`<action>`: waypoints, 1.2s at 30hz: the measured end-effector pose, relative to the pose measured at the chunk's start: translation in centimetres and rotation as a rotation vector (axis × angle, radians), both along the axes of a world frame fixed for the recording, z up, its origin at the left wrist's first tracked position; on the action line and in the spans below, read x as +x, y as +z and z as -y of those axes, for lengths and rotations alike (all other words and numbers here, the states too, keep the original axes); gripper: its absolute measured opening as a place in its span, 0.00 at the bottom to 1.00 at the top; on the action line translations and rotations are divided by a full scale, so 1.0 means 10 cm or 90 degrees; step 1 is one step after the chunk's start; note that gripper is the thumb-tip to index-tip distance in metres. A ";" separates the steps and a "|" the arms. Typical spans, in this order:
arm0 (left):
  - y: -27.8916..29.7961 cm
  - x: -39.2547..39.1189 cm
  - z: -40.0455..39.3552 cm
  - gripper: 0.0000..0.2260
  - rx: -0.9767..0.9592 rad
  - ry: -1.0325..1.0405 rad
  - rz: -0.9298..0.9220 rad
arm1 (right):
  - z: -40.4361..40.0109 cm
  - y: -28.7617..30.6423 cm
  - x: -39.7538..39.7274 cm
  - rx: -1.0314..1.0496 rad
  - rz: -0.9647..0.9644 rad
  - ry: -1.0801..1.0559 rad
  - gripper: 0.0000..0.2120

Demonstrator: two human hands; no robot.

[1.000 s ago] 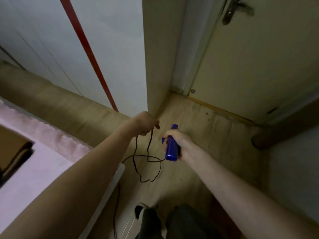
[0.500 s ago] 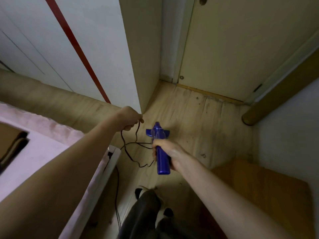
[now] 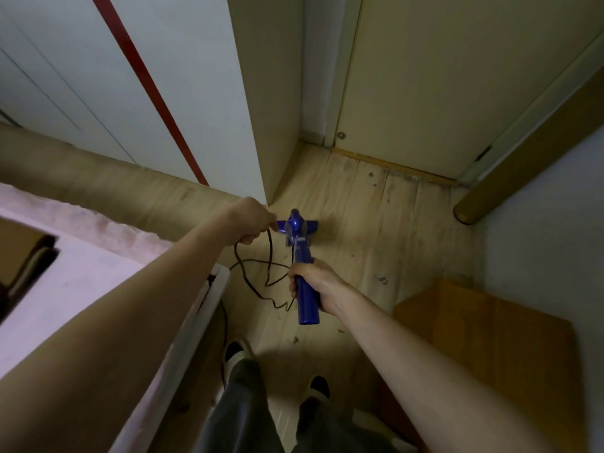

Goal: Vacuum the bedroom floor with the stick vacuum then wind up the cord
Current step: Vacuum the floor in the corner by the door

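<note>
Since the earlier frame the left hand (image 3: 251, 220) has drawn closer to the blue stick vacuum (image 3: 299, 253), fingers curled round the black cord (image 3: 258, 273) that loops down between both hands. Right hand (image 3: 315, 282) grips the vacuum's handle, its head on the wooden floor (image 3: 385, 230) near the white wardrobe (image 3: 183, 93) corner, before the closed door (image 3: 431, 76), with the pink-covered bed (image 3: 65, 282) at the left.

Both forearms are bare to the lower frame edge; no sleeves, watch, rings or gloves show on the left hand (image 3: 253, 220) or the right hand (image 3: 315, 282). The legs wear dark grey, loose-fitting long trousers (image 3: 248, 416). Each foot wears a slip-on shoe with a black toe cap and a white upper band (image 3: 236, 354).
</note>
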State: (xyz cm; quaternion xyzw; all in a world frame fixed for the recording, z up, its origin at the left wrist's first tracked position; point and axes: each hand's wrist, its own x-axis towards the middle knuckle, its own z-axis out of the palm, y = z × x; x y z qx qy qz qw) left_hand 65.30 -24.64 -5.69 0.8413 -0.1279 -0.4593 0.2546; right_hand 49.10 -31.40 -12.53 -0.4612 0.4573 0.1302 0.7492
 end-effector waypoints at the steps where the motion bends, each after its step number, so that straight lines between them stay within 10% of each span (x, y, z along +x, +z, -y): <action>1: -0.01 0.06 -0.04 0.10 0.004 -0.002 0.003 | 0.04 -0.02 0.06 -0.022 -0.004 0.014 0.11; 13: 0.04 1.31 -0.18 0.10 0.002 -0.082 0.011 | -0.07 -0.07 1.29 -0.308 -0.208 0.011 0.20; 36: -0.01 2.61 1.04 0.13 0.020 -0.083 0.007 | 0.94 -0.10 3.17 -0.195 -0.135 -0.123 0.10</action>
